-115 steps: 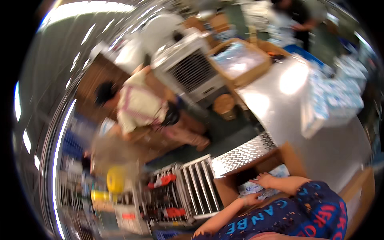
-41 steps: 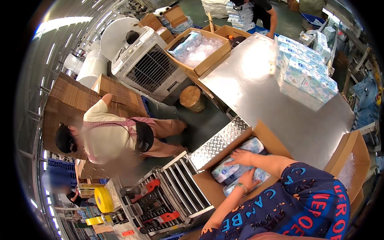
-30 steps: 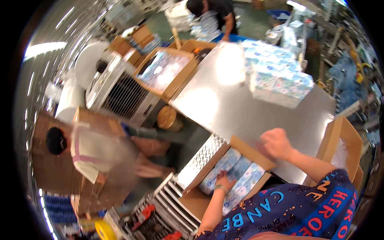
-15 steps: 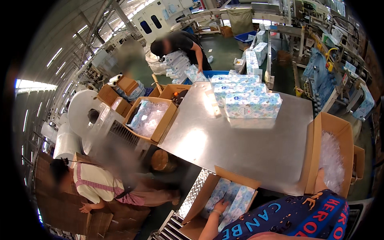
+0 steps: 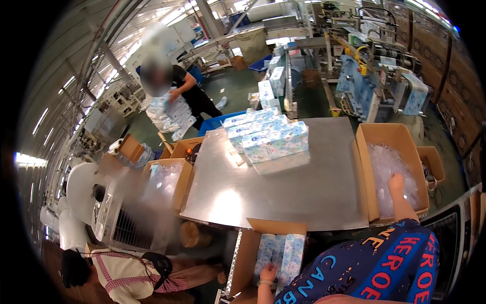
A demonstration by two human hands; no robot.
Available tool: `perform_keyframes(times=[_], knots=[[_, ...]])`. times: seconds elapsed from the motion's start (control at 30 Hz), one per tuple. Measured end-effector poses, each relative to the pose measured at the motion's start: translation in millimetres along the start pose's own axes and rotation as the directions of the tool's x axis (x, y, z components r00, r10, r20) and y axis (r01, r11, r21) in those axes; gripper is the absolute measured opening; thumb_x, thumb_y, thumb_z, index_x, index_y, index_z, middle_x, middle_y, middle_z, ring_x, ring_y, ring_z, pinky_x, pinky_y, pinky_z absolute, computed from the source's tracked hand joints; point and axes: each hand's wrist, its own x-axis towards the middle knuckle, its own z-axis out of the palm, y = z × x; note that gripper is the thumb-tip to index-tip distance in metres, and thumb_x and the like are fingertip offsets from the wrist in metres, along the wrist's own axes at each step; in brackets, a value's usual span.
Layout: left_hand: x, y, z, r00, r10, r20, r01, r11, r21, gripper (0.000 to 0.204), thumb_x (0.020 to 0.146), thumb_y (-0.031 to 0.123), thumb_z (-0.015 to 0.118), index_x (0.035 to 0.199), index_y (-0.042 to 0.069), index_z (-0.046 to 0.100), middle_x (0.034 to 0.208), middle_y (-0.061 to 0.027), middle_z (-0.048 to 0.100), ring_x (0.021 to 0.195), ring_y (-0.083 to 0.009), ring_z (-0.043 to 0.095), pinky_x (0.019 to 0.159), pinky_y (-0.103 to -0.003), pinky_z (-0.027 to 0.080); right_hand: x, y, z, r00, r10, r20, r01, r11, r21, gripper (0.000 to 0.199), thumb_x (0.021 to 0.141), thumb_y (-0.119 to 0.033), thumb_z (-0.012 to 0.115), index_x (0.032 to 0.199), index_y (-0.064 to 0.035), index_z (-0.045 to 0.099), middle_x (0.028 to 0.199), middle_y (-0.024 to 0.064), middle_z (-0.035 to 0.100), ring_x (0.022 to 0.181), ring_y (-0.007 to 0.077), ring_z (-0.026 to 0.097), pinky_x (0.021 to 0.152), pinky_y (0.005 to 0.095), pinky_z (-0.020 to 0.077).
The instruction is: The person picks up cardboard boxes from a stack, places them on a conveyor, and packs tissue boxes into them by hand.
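My left hand [image 5: 268,273] is inside the open cardboard carton [image 5: 242,261] at the lower middle, its fingers resting apart on blue floral tissue packs [image 5: 291,256] that stand in rows. At the right, my right hand [image 5: 397,182] reaches into a tall cardboard box [image 5: 362,152] full of clear, crinkled plastic pieces [image 5: 382,164]. Its fingers look curled among them, and whatever they grip cannot be made out. Several larger tissue packs [image 5: 276,142] in the same floral print lie in a row on the metal table [image 5: 324,187].
A co-worker in black [image 5: 190,93] holds a bundle of tissue packs behind the table. Another person in a checked apron [image 5: 124,276] is at the lower left. A carton of plastic [image 5: 185,185] adjoins the table's left edge. A conveyor line [image 5: 289,91] runs behind.
My view has swung right. My right hand has reached farther into the plastic pieces; my left stays in the carton. The co-worker in black has straightened up, holding the packs.
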Motion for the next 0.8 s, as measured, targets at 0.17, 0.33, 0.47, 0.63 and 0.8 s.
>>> perform_keyframes(times=[0.17, 0.33, 0.47, 0.63, 0.8], knots=[[2.1, 58.7, -7.7, 0.96, 0.185, -0.209, -0.246, 0.914, -0.322, 0.031, 0.093, 0.019, 0.072, 0.116, -0.001, 0.067, 0.103, -0.0135, 0.073, 0.093, -0.0195, 0.07, 0.085, -0.034, 0.055, -6.9, -173.3, -63.8, 0.902, -0.354, 0.249, 0.007, 0.586, 0.81, 0.013, 0.088, -0.014, 0.068, 0.082, -0.0026, 0.067, 0.074, -0.001, 0.06, 0.075, 0.0089, 0.054, 0.067, 0.0283, 0.0454], [-24.4, 281.7, -49.9, 0.914, 0.375, -0.156, -0.384, 0.676, -0.629, 0.046, 0.094, 0.008, 0.069, 0.137, 0.0, 0.053, 0.138, -0.0131, 0.057, 0.13, -0.0237, 0.054, 0.106, -0.039, 0.047, -126.1, -306.2, -112.5, 0.431, -0.79, 0.435, -0.411, 0.257, 0.875, 0.009, 0.091, -0.014, 0.071, 0.09, -0.0057, 0.07, 0.088, -0.0032, 0.066, 0.083, 0.006, 0.057, 0.077, 0.0263, 0.0467], [-20.2, 322.7, -52.2, 0.902, 0.289, -0.322, -0.429, 0.509, -0.746, 0.042, 0.097, 0.011, 0.066, 0.135, 0.0, 0.054, 0.134, -0.0127, 0.059, 0.123, -0.0223, 0.058, 0.099, -0.037, 0.052, -247.8, -354.7, -115.5, 0.114, -0.885, 0.452, -0.377, 0.383, 0.843, 0.012, 0.092, -0.013, 0.069, 0.09, -0.0012, 0.07, 0.087, 0.0005, 0.069, 0.084, 0.0078, 0.059, 0.078, 0.0264, 0.0487], [-4.7, 234.3, -53.9, 0.931, -0.03, -0.364, -0.278, 0.589, -0.759, 0.032, 0.102, 0.008, 0.057, 0.132, -0.001, 0.055, 0.119, -0.0091, 0.063, 0.099, -0.0166, 0.065, 0.084, -0.032, 0.057, -270.8, -390.9, -102.4, 0.033, -0.979, 0.203, 0.259, 0.204, 0.944, 0.024, 0.088, -0.025, 0.071, 0.098, -0.0041, 0.073, 0.096, 0.0117, 0.071, 0.091, 0.026, 0.064, 0.083, 0.0395, 0.0509], [-34.9, 146.2, -55.9, 0.884, -0.018, -0.467, 0.145, 0.961, 0.236, 0.042, 0.092, 0.017, 0.069, 0.129, 0.001, 0.059, 0.107, -0.0241, 0.07, 0.095, -0.037, 0.069, 0.077, -0.044, 0.056, -85.3, -476.5, -5.3, 0.421, -0.906, 0.035, 0.797, 0.388, 0.462, 0.083, 0.071, -0.032, 0.081, 0.141, -0.0009, 0.048, 0.134, 0.0201, 0.056, 0.129, 0.0381, 0.049, 0.109, 0.0493, 0.0391]])
